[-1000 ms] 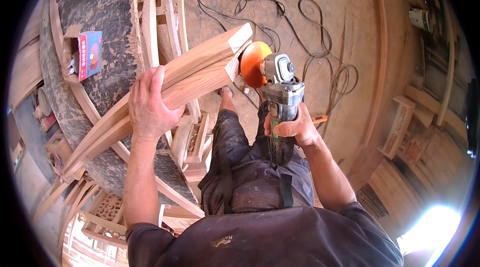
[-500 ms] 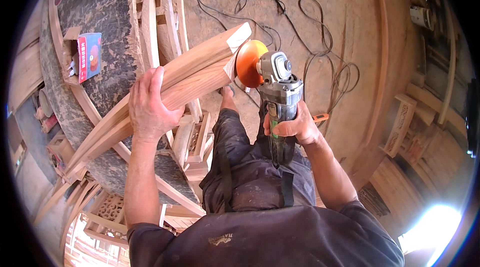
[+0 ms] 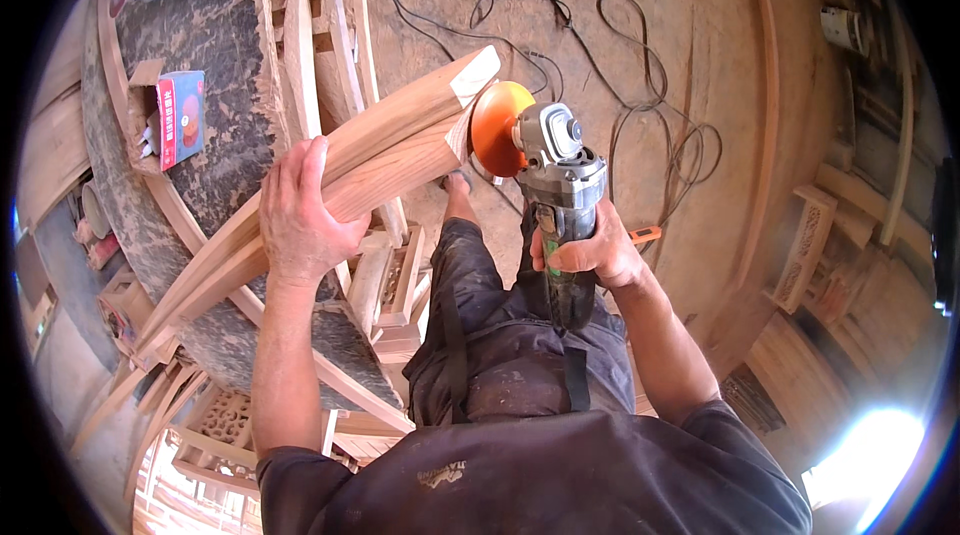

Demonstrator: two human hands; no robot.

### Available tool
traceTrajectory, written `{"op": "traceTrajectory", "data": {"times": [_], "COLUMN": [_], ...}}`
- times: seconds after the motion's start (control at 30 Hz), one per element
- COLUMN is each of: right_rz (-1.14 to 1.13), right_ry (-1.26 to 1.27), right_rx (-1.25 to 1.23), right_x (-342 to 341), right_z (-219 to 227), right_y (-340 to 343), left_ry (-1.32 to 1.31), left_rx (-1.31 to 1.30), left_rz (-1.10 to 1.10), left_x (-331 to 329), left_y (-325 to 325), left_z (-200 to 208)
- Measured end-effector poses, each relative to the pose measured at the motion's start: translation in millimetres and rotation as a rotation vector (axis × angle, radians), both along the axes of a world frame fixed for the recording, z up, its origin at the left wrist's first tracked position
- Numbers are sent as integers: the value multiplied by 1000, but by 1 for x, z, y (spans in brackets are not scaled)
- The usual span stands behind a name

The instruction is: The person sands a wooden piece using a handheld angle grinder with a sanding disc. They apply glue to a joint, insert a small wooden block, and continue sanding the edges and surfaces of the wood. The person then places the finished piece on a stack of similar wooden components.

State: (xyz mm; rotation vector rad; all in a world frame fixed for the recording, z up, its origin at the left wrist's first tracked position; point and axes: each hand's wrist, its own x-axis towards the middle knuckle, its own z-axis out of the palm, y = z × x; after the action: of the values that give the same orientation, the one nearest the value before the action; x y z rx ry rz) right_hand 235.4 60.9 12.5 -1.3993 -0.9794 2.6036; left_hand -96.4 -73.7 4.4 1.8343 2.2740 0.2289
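Note:
A long, curved wooden piece with a groove along it lies slantwise over the worn bench, its pale cut end toward the middle of the view. Wrapped over its near part is my left hand, thumb along the side. My right hand grips the body of a grey angle grinder held in front of my legs. An orange sanding disc on the grinder is right at the wood's cut end; whether it touches cannot be made out. The grinder's lower end hangs over my lap.
Black cables lie looped across the floor ahead. On the dark, scuffed bench stands an opened red and blue box. A carved wooden panel and stacked boards are at the right. An orange-handled tool shows beyond my right hand.
Almost nothing differs. The view has shifted very slightly; both hands, the grinder and the wooden piece keep the same places relative to each other.

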Motion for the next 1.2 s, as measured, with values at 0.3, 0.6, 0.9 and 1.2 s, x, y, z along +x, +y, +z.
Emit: {"op": "traceTrajectory", "data": {"times": [0.3, 0.6, 0.9, 1.2], "right_rz": [0, 30, -22, -179], "right_ry": [-78, 19, 16, 14], "right_rx": [-33, 34, -40, -68], "right_x": [22, 6, 23, 49], "right_z": [5, -12, -6, 6], "right_y": [-16, 2, -6, -13], "left_ry": [1, 7, 0, -88], "left_rx": [-20, -46, -52, 1], "left_rz": [1, 26, 18, 11], "left_x": [0, 1, 1, -3], "left_y": [-3, -4, -4, 5], "left_z": [-2, -2, -3, 10]}}
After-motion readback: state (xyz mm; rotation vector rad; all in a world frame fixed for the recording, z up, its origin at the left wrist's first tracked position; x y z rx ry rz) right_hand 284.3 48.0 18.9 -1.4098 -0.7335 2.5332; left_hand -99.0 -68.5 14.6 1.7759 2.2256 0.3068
